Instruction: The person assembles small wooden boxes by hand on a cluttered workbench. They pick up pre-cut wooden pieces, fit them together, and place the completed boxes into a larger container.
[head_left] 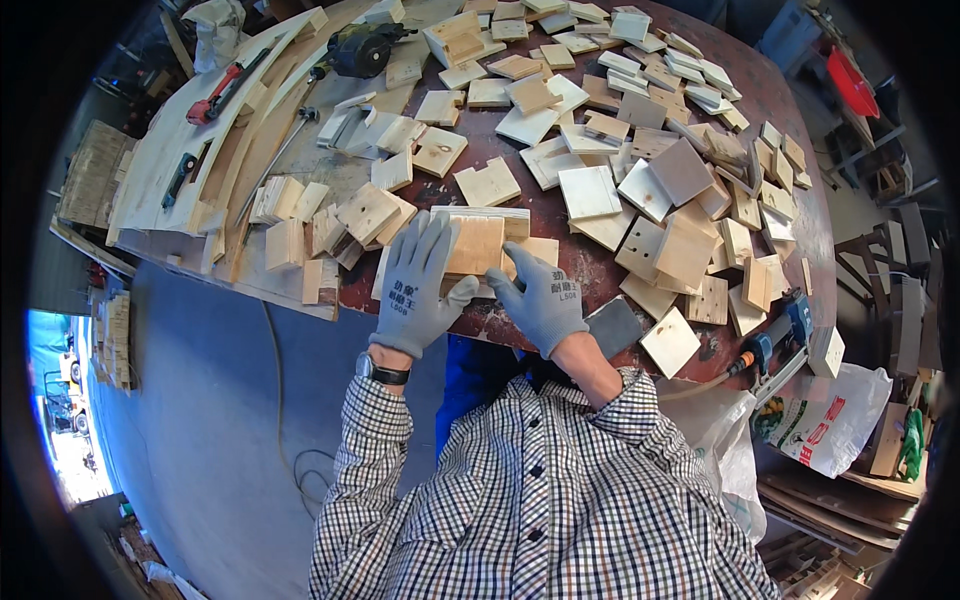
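At the table's near edge lies a brown rectangular wooden block (475,246), with a paler strip of wood (500,214) along its far side. My left hand (418,285), in a grey work glove, is open, its fingers stretched forward over the block's left end. From the right, my gloved right hand (545,302) grips the block's near right corner, thumb and forefinger bent onto it. Its other fingers are mostly hidden. Part of another pale board (541,250) shows just beyond the right fingers.
Many loose wooden pieces (590,190) cover the dark red table (465,150). Long plywood strips (225,150) lie at left with a red-handled tool (214,95). A dark power tool (362,48) sits at the back. An air tool (775,335) and hose lie at the right edge.
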